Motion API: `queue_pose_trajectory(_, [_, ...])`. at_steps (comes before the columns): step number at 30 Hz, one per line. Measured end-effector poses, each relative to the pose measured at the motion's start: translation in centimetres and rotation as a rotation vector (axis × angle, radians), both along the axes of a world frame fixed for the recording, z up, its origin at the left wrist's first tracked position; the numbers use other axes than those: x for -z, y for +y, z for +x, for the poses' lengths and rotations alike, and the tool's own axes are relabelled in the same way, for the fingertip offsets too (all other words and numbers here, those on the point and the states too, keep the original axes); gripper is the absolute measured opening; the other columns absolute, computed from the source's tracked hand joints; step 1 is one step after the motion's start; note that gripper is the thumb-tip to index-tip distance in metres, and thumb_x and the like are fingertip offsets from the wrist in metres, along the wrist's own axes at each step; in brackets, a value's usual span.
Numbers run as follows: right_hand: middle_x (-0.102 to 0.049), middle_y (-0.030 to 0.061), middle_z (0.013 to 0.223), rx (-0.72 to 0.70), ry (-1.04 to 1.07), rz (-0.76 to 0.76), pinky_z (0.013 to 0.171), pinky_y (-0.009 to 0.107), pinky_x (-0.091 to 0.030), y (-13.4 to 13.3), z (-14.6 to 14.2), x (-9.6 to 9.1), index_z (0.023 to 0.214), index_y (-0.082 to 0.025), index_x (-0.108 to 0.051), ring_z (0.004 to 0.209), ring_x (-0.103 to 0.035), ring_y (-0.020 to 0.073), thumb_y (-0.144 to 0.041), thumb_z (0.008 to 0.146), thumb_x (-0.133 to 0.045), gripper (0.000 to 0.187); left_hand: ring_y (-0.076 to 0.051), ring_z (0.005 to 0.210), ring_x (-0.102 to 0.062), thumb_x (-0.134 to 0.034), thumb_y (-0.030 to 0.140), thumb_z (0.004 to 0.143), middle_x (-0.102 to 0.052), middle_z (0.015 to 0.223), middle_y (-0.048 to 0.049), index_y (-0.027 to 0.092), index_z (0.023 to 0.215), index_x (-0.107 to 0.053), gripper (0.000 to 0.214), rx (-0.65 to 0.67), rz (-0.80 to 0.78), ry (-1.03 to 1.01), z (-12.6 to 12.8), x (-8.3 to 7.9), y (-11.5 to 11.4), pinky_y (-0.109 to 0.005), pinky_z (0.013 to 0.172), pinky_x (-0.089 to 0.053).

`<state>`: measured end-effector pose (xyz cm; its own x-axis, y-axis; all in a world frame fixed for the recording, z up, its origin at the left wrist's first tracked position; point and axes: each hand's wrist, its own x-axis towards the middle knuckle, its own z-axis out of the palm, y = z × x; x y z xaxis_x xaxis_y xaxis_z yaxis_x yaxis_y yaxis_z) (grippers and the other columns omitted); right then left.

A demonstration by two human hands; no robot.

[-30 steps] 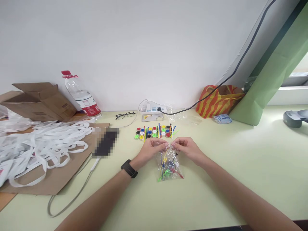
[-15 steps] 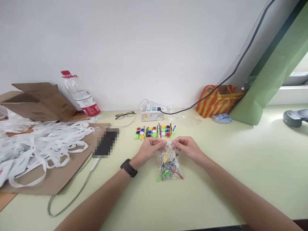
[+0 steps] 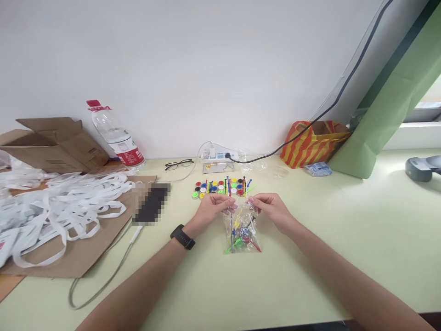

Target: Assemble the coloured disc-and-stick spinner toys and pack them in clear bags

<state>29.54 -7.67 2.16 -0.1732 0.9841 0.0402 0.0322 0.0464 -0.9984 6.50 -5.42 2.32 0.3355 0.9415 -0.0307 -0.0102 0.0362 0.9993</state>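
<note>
A clear plastic bag [image 3: 241,232] hangs upright between my two hands, with colourful thin sticks and small round pieces inside. My left hand [image 3: 217,205], below a black wristwatch [image 3: 183,236], pinches the bag's top left edge between thumb and fingers. At the top right edge, my right hand [image 3: 268,208] pinches the plastic the same way. Just beyond the hands lie rows of coloured discs [image 3: 214,189] in red, blue, black, white, green and yellow. Bundles of coloured plastic sticks [image 3: 227,185] lie between the groups of discs.
At the left, white straps [image 3: 79,202] cover a cardboard sheet [image 3: 113,236] beside a pixelated dark object [image 3: 153,203]. Behind stand a box [image 3: 58,145] and a bottle [image 3: 119,138]. Glasses [image 3: 178,164], a power strip [image 3: 218,155] and a striped bag [image 3: 310,142] line the wall.
My hands have drawn slightly apart at the bag's top, which looks stretched wider. The bag's lower end has risen a little.
</note>
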Motion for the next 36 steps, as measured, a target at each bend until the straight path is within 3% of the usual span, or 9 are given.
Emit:
queue_pose_trajectory(6, [-0.067, 0.0034, 0.068, -0.010, -0.013, 0.011, 0.067, 0.032, -0.042, -0.1, 0.4, -0.6, 0.076, -0.019, -0.080, 0.070, -0.054, 0.0173, -0.057, 0.077, -0.078, 0.039, -0.019, 0.070, -0.074, -0.084, 0.045, 0.077, -0.080, 0.086, -0.0125, 0.013, 0.088, -0.080, 0.034, 0.016, 0.026, 0.011, -0.2, 0.1, 0.2, -0.026, 0.064, -0.054])
queue_pose_trajectory(12, [-0.072, 0.0059, 0.083, -0.087, -0.019, -0.003, 0.068, 0.031, -0.045, 0.1, 0.3, -0.1, 0.091, -0.019, -0.081, 0.074, -0.058, 0.0176, -0.056, 0.075, -0.081, 0.040, -0.018, 0.070, -0.073, -0.084, 0.043, 0.078, -0.080, 0.082, -0.0115, 0.013, 0.089, -0.081, 0.032, 0.010, 0.059, 0.014, 0.0, 0.2, 0.0, -0.026, 0.067, -0.055])
queue_pose_trajectory(24, [-0.072, 0.0048, 0.078, -0.047, -0.025, -0.022, 0.068, 0.031, -0.043, 0.9, 1.5, 0.1, 0.084, -0.018, -0.079, 0.071, -0.056, 0.0162, -0.050, 0.072, -0.084, 0.034, -0.017, 0.067, -0.071, -0.087, 0.041, 0.073, -0.080, 0.082, -0.0098, 0.014, 0.091, -0.081, 0.032, 0.000, 0.100, 0.073, -0.9, 0.8, 1.0, -0.026, 0.063, -0.055])
queue_pose_trajectory(30, [-0.070, 0.0043, 0.079, -0.065, -0.008, -0.005, 0.068, 0.030, -0.043, 0.8, 1.2, 0.4, 0.085, -0.017, -0.078, 0.072, -0.054, 0.0154, -0.050, 0.075, -0.082, 0.034, -0.015, 0.068, -0.068, -0.085, 0.040, 0.076, -0.076, 0.075, -0.0072, 0.014, 0.084, -0.077, 0.029, 0.021, 0.118, 0.042, -0.7, 0.1, 0.6, -0.024, 0.064, -0.054])
queue_pose_trajectory(36, [-0.068, 0.0029, 0.075, -0.083, -0.008, 0.011, 0.067, 0.030, -0.043, 0.6, 0.7, 0.7, 0.085, -0.017, -0.078, 0.069, -0.054, 0.0150, -0.052, 0.076, -0.081, 0.035, -0.018, 0.079, -0.072, -0.085, 0.042, 0.076, -0.075, 0.097, -0.0081, 0.015, 0.095, -0.075, 0.034, 0.046, 0.109, 0.024, 0.1, 0.1, 0.0, -0.030, 0.078, -0.060])
